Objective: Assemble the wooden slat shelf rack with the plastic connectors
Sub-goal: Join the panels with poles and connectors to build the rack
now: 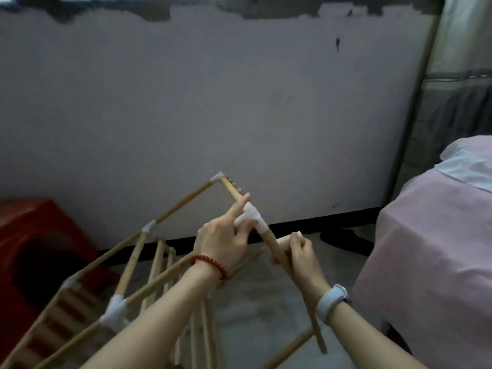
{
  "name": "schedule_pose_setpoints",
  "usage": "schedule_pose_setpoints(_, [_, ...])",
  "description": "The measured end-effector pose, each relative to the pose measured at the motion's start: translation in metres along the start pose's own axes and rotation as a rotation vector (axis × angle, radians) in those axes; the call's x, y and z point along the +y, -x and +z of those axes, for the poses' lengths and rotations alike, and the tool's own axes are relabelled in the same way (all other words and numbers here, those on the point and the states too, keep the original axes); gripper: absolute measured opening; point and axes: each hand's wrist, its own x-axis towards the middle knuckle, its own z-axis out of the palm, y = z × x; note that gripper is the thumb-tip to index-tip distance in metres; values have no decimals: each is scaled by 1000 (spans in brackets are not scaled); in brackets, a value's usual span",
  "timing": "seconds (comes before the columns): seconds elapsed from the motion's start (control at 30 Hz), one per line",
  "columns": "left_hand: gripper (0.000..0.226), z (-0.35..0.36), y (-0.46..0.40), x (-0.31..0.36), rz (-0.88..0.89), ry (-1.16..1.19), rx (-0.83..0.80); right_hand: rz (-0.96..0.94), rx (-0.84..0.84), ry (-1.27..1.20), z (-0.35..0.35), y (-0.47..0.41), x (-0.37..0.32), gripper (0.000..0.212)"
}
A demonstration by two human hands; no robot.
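Most of my rack (149, 265) is already built. It is the big thing below and to the left of my hands, tipped up off the floor (255, 310). Long wooden poles join at white plastic corners, and rows of slats sit between them. I think a good part is done, but there is more to add, because I hold a loose piece that is not in yet.

My left hand (223, 241) is up in the middle. Its thumb and fingers pinch the white connector (253, 217) on the slanted pole (277, 251), and the pointing finger lies straight along the wood above it.

My right hand (303, 259) is just to the right, a bit lower, behind that pole. It is closed around a short wooden peg (286, 240), and the peg's end points left toward the connector. The peg is near the connector but not inside it.
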Motion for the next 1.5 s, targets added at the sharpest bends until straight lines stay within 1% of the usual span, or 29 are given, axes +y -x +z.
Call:
schedule_pose_setpoints(0.1, [47, -42, -5, -20, -40, 89, 180, -126, -17, -31, 40, 1, -47, 73])
schedule_pose_setpoints(0.13, [46, -53, -4, -26, -43, 110, 242, -179, -40, -16, 52, 1, -60, 75])
schedule_pose_setpoints(0.17, [45, -67, -1, -33, -49, 132, 303, -237, -61, 0, 66, 3, -76, 68])
schedule_pose_setpoints(0.23, [40, -92, 8, -46, -68, 169, 379, -328, -106, 40, 93, 15, -105, 45])
schedule_pose_setpoints(0.3, [36, -116, 18, -59, -60, 138, 386, -400, -150, 76, 115, 25, -124, 27])
schedule_pose_setpoints(0.37, [46, -144, 31, -77, -37, -29, 396, -490, -182, 114, 136, 35, -136, 16])
schedule_pose_setpoints(0.4, [49, -154, 39, -86, -4, -126, 388, -526, -200, 149, 144, 40, -138, 17])
schedule_pose_setpoints(0.47, [45, -169, 54, -100, 68, -262, 314, -588, -263, 232, 156, 49, -140, 14])
schedule_pose_setpoints(0.5, [45, -177, 62, -107, 96, -287, 269, -607, -302, 288, 164, 55, -140, 9])
schedule_pose_setpoints(0.53, [46, -181, 68, -110, 118, -280, 213, -628, -339, 349, 170, 58, -140, 10])
schedule_pose_setpoints(0.6, [52, -186, 81, -111, 115, -274, 40, -659, -423, 489, 181, 67, -137, 22])
schedule_pose_setpoints(0.67, [65, -181, 91, -107, 121, -391, -180, -644, -495, 551, 184, 76, -129, 26])
schedule_pose_setpoints(0.7, [69, -175, 96, -104, 155, -462, -222, -611, -508, 530, 183, 79, -124, 24])
schedule_pose_setpoints(0.73, [69, -166, 102, -103, 166, -491, -229, -569, -503, 491, 181, 81, -120, 22])
schedule_pose_setpoints(0.83, [67, -149, 98, -91, 152, -474, -108, -502, -492, 410, 167, 83, -119, 23])
schedule_pose_setpoints(0.93, [72, -129, 84, -64, -5, -479, -180, -501, -463, 314, 141, 82, -124, 38])
schedule_pose_setpoints(0.97, [71, -119, 81, -55, -57, -468, -185, -507, -447, 285, 130, 83, -126, 36])
schedule_pose_setpoints(1.03, [68, -97, 71, -36, -108, -407, -187, -535, -388, 283, 101, 80, -128, 19])
schedule_pose_setpoints(1.07, [63, -87, 67, -26, -113, -344, -199, -553, -344, 316, 83, 77, -131, 14])
schedule_pose_setpoints(1.13, [48, -81, 66, -15, -75, -260, -254, -549, -280, 419, 56, 73, -139, 14])
schedule_pose_setpoints(1.17, [43, -81, 68, -11, -25, -266, -280, -522, -271, 508, 43, 75, -146, 15])
schedule_pose_setpoints(1.2, [42, -84, 71, -10, 27, -309, -294, -479, -291, 616, 35, 77, -153, 17])
schedule_pose_setpoints(1.27, [54, -92, 77, -11, 92, -451, -282, -423, -352, 877, 27, 82, -172, 23])
schedule_pose_setpoints(1.3, [62, -97, 79, -14, 87, -533, -277, -443, -357, 990, 28, 87, -185, 25])
schedule_pose_setpoints(1.33, [69, -101, 80, -17, 55, -596, -293, -487, -318, 1044, 29, 92, -200, 27])
schedule_pose_setpoints(1.37, [72, -105, 79, -23, -6, -628, -332, -556, -238, 1027, 31, 98, -215, 29])
schedule_pose_setpoints(1.4, [74, -110, 79, -28, -79, -632, -385, -636, -131, 915, 32, 104, -226, 31])
schedule_pose_setpoints(1.47, [73, -113, 82, -36, -176, -608, -440, -830, 37, 508, 35, 117, -230, 36])
schedule_pose_setpoints(1.5, [72, -113, 83, -38, -184, -595, -432, -856, 55, 449, 35, 123, -217, 35])
